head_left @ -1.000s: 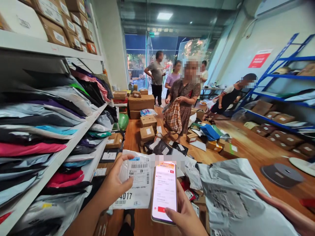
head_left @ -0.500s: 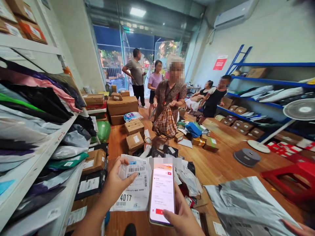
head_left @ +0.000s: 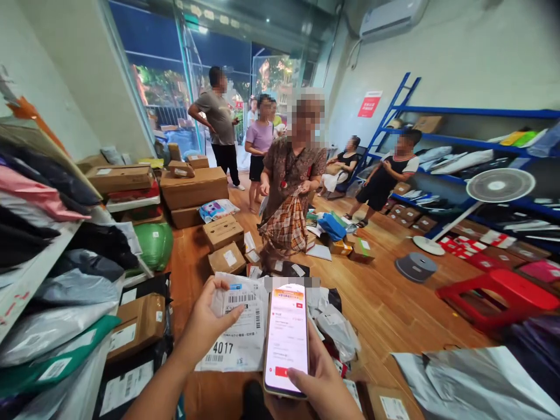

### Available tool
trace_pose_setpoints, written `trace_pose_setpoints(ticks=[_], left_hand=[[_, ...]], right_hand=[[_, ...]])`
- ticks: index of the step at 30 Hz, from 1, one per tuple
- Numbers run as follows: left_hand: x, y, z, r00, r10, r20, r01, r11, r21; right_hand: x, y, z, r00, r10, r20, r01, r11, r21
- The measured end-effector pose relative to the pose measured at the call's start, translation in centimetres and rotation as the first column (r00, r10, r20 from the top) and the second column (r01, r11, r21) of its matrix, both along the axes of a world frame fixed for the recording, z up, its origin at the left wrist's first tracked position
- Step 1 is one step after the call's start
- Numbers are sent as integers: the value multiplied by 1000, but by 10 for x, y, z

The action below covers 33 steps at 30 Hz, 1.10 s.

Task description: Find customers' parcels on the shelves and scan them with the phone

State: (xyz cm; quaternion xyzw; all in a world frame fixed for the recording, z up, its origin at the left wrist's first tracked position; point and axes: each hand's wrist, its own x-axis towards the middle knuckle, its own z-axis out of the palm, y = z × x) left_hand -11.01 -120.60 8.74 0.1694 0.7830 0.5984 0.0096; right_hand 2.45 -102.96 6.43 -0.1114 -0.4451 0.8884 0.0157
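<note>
The left hand (head_left: pixel 205 326) is clamped on a labelled white parcel (head_left: pixel 238 329), the right hand (head_left: pixel 321 385) grips a phone (head_left: pixel 286 338) at three o'clock beside it, with parcels (head_left: pixel 332 326) piled at twelve o'clock.

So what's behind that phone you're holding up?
Behind the phone in the right hand lies a heap of grey and white mailer bags on the wooden floor. The white labelled parcel in the left hand sits beside it. What lies directly behind the phone is hidden.
</note>
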Motion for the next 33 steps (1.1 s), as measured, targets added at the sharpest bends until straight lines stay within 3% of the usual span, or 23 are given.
trace_pose_setpoints(ticks=[12, 17, 20, 28, 33], left_hand=[[-117, 88, 19, 1000, -21, -2, 21, 998, 58], [-164, 108, 23, 968, -51, 246, -2, 978, 209], [-197, 126, 25, 938, -20, 346, -74, 964, 255], [-313, 221, 14, 887, -13, 461, -164, 926, 340], [-383, 274, 3, 868, 148, 475, -321, 895, 309]], right_hand=[[-107, 79, 14, 992, -38, -122, 47, 996, 72], [-129, 105, 15, 988, -42, -148, 55, 994, 90], [-137, 117, 12, 982, -73, -175, 92, 990, 103], [-163, 137, 11, 952, -241, -187, 257, 964, 66], [-183, 141, 10, 917, -340, -208, 355, 934, 37]])
